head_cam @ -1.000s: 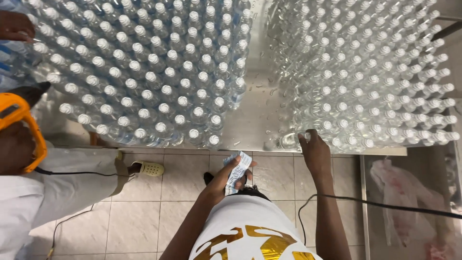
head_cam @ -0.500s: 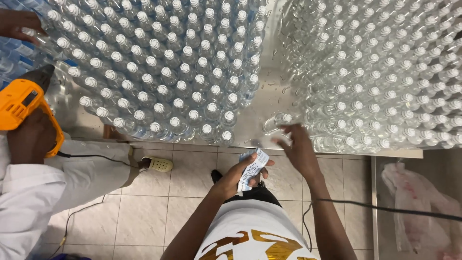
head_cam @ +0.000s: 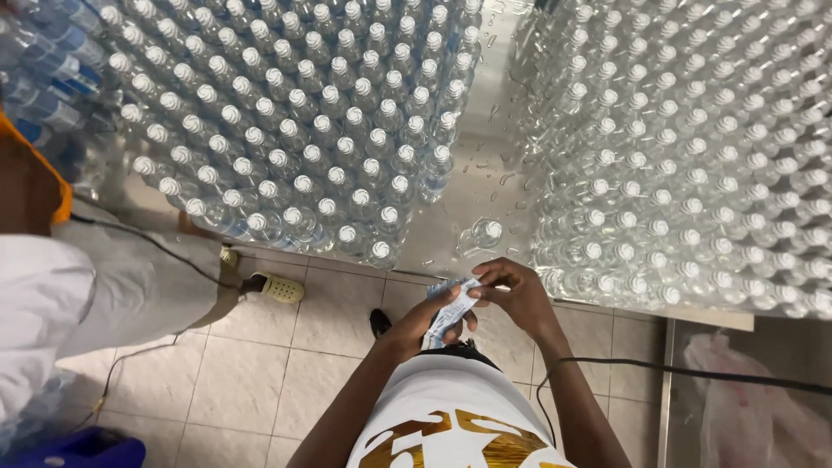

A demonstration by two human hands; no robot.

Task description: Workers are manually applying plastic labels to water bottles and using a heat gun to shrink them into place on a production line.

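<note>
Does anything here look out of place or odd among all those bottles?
One bottle stands alone on the wet metal table, in the gap between the two packed blocks, belonging to neither. Water drops dot the bare metal around it. Just below, both hands, left and right, pinch a small stack of labels.

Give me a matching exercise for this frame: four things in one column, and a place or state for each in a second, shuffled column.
Things:
1. lone bottle
2. stack of labels
3. left block of bottles
4. cream shoe

Places or states:
A. on the tiled floor
B. pinched between the left hand and the right hand
C. standing apart in the wet gap on the steel table
D. packed in rows, white caps up, some with blue labels

Pairs: 1-C, 2-B, 3-D, 4-A
</note>
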